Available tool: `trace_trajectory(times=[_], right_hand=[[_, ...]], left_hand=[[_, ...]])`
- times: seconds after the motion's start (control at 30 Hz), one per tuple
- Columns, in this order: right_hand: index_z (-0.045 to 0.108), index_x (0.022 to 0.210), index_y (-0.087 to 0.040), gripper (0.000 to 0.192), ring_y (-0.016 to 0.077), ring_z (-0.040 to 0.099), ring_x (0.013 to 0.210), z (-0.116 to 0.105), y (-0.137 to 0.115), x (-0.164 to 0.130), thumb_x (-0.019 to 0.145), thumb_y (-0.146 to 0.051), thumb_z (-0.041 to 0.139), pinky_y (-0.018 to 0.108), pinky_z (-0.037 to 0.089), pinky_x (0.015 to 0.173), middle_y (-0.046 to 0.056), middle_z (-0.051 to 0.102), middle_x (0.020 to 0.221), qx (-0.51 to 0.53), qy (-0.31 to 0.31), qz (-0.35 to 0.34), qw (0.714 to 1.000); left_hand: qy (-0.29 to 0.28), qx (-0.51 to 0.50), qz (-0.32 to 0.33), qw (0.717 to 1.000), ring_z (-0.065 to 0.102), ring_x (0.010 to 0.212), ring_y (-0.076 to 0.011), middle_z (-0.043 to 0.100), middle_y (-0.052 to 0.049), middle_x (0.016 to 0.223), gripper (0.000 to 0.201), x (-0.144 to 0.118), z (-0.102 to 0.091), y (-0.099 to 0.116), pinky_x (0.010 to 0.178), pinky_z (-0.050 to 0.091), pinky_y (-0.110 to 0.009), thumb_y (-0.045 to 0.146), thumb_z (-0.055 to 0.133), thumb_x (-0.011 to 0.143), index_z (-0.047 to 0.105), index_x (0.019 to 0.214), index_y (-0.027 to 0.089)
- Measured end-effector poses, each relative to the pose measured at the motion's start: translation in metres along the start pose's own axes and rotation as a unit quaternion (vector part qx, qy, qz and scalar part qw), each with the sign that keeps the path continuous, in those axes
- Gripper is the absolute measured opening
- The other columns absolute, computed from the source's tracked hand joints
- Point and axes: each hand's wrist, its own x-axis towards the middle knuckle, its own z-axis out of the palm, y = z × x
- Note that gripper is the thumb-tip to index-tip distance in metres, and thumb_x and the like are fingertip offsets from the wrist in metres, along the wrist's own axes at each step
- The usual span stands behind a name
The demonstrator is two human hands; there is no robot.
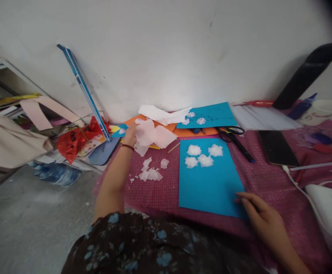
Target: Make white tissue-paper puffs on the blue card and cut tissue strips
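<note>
Left of left hand [130,136], red bag [70,145].

Around one blue sheet [208,188] are two hands: left hand [130,137] at ten o'clock, right hand [258,209] at four. Four white puffs [205,160] lie toward its twelve; three small puffs [201,120] on one blue card [221,112] beyond. One pair of scissors [231,133] at one; one phone [277,147] at two.

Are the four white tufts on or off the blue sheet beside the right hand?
On: all four white tufts lie against the blue sheet, inside its edges.
</note>
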Motion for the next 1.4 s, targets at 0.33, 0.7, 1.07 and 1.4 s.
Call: trace_trajectory(times=[0.33,0.7,1.07,1.4], right_hand=[[0.07,0.097,-0.023,0.029,0.0262,0.071,0.083,0.002,-0.003,-0.003,0.089,-0.046,0.053,0.043,0.056,0.082,0.007,0.076,0.087,0.022,0.046,-0.04,0.998],[0.056,0.131,-0.027,0.064,0.0219,0.067,0.103,0.027,-0.117,0.018,0.079,-0.062,0.069,0.04,0.053,0.092,0.01,0.066,0.124,0.388,-0.237,-0.096,0.885],[0.062,0.077,-0.023,0.027,0.0112,0.058,0.064,0.051,-0.128,0.018,0.074,-0.044,0.08,0.026,0.05,0.062,-0.003,0.064,0.079,0.519,-0.16,0.093,0.834],[0.069,0.094,-0.021,0.045,0.0153,0.061,0.066,0.059,-0.123,0.009,0.061,-0.046,0.087,0.029,0.049,0.065,0.0,0.072,0.081,0.435,-0.147,0.134,0.878]], left_hand=[[-0.048,0.053,0.057,0.996,0.062,0.063,-0.0131,0.072,-0.003,0.071,0.031,-0.051,0.001,-0.005,0.065,0.052,-0.025,0.016,0.085,0.053,0.069,0.079,0.01],[-0.245,0.103,0.037,0.963,0.066,0.065,-0.0133,0.074,-0.001,0.075,0.026,-0.231,0.007,-0.002,0.062,0.055,-0.021,0.023,0.086,0.059,0.073,0.081,0.016],[-0.231,-0.01,-0.045,0.972,0.06,0.061,-0.0095,0.07,0.001,0.075,0.022,-0.247,0.021,-0.07,0.06,0.051,-0.02,0.031,0.076,0.072,0.07,0.088,0.017],[-0.234,-0.062,-0.095,0.966,0.058,0.057,-0.0101,0.068,0.002,0.072,0.024,-0.265,0.024,-0.086,0.056,0.049,-0.021,0.032,0.078,0.07,0.07,0.088,0.018]])
